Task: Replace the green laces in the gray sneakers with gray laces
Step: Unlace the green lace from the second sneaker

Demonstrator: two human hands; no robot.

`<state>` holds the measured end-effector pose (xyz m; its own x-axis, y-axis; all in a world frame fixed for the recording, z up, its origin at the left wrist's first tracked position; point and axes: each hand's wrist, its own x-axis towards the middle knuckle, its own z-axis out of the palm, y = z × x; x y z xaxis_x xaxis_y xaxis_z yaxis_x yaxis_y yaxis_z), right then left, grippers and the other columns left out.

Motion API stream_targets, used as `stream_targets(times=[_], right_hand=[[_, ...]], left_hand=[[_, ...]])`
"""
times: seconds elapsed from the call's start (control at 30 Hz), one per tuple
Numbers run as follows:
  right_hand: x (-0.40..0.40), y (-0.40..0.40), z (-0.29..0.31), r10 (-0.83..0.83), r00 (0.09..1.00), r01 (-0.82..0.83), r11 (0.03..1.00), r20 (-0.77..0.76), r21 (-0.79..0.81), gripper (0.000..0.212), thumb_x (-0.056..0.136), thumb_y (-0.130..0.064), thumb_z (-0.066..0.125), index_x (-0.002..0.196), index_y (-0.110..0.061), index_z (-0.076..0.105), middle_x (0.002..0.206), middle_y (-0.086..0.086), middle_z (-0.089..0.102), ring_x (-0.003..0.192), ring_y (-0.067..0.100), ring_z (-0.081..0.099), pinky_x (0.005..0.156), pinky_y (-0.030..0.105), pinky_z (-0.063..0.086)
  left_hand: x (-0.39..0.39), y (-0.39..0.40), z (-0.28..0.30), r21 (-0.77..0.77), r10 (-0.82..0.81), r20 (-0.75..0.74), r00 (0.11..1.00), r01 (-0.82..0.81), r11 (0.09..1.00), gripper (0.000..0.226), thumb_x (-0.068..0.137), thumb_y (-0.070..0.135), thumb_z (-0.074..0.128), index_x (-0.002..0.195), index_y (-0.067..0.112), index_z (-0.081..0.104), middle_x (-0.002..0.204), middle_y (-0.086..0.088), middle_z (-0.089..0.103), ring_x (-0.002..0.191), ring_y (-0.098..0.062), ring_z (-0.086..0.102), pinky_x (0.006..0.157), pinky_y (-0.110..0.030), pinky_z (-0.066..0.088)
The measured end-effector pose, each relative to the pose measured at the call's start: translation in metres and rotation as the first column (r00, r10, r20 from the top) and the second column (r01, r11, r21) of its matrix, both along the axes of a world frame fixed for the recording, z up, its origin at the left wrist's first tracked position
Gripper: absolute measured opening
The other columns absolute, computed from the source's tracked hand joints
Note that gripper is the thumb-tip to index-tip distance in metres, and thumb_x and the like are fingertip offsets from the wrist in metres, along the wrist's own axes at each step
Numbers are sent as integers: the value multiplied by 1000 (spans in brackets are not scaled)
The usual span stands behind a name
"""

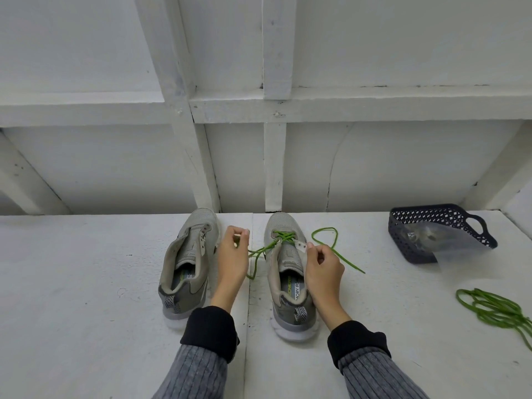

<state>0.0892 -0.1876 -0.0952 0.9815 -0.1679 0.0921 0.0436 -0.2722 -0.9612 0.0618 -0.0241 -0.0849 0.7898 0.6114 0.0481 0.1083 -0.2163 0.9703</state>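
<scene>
Two gray sneakers stand side by side on the white surface, toes pointing away from me. The left sneaker (188, 266) has no lace. A green lace (283, 237) still crosses the lowest eyelets of the right sneaker (288, 272), and its loose ends trail to both sides. My left hand (232, 254) is between the shoes and pinches the left end of that lace. My right hand (322, 269) pinches the right eyelet flap of the right sneaker. A removed green lace (495, 309) lies bundled at the far right.
A dark perforated plastic basket (449, 217) sits at the back right with a clear plastic bag (449, 237) hanging out of it. A white wall with wooden framing (273, 168) rises directly behind the shoes.
</scene>
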Motion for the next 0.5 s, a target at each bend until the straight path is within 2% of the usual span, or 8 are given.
stream_targets(times=[0.07, 0.17, 0.2, 0.27, 0.3, 0.37, 0.43, 0.5], right_hand=[[0, 0, 0, 0, 1000, 0, 1000, -6, -2, 30, 96, -22, 56, 72, -3, 57, 61, -2, 54, 58, 7, 47, 54, 13, 37], [0, 1, 1, -6, 1000, 6, 1000, 5, 0, 30, 95, -21, 58, 71, -3, 57, 60, -3, 54, 56, 5, 46, 53, 12, 37], [0, 1, 1, -3, 1000, 3, 1000, 9, -3, 29, 94, -21, 59, 70, -4, 57, 60, -3, 53, 55, 4, 46, 53, 12, 37], [1, 0, 2, 22, 1000, -22, 1000, 11, -15, 29, 94, -21, 60, 70, -4, 58, 61, -1, 54, 54, 5, 45, 52, 13, 38], [2, 0, 3, 45, 999, -45, 999, 10, -27, 28, 93, -21, 61, 71, -5, 58, 62, 0, 56, 56, 7, 47, 53, 13, 38], [7, 0, 5, 98, 995, -98, 993, -1, -62, 23, 91, -24, 63, 75, -9, 60, 68, 0, 60, 60, 8, 51, 53, 12, 40], [14, 1, 7, 147, 989, -150, 978, -31, -146, 16, 90, -25, 65, 81, -12, 61, 75, -1, 63, 67, 7, 55, 53, 13, 39], [23, 4, 11, 187, 980, -201, 938, -74, -282, 11, 90, -24, 64, 87, -14, 63, 81, -3, 64, 73, 10, 57, 56, 20, 39]], left_hand=[[-4, 3, -18, 84, -49, -138, 989, 61, 995, 15, 96, 25, 60, 81, 23, 63, 86, 3, 64, 87, -17, 59, 71, -26, 44], [-7, 1, -36, 188, -24, -288, 957, 81, 979, 14, 84, 43, 64, 71, 46, 67, 92, 8, 70, 102, -28, 61, 90, -47, 48], [-7, -2, -33, 229, 5, -292, 956, 65, 971, 10, 84, 45, 63, 76, 47, 68, 98, 7, 70, 106, -28, 59, 94, -50, 46], [-6, -11, -17, 298, 35, -195, 980, 26, 954, 8, 90, 43, 62, 90, 41, 69, 108, 7, 68, 114, -23, 54, 100, -49, 41], [-4, -15, -10, 309, 15, -138, 990, 29, 951, 9, 92, 43, 60, 91, 39, 68, 108, 9, 66, 112, -19, 54, 98, -46, 42], [-1, -24, 7, 268, -78, -122, 989, 108, 957, 12, 92, 45, 59, 88, 36, 65, 103, 13, 64, 101, -13, 57, 87, -39, 47], [5, -30, 15, 283, -144, -225, 964, 206, 937, 15, 89, 47, 62, 92, 33, 67, 100, 14, 64, 93, -10, 60, 77, -34, 49], [11, -33, 16, 362, -126, -311, 942, 240, 901, 20, 87, 44, 65, 98, 28, 68, 104, 12, 64, 95, -11, 61, 74, -31, 48]])
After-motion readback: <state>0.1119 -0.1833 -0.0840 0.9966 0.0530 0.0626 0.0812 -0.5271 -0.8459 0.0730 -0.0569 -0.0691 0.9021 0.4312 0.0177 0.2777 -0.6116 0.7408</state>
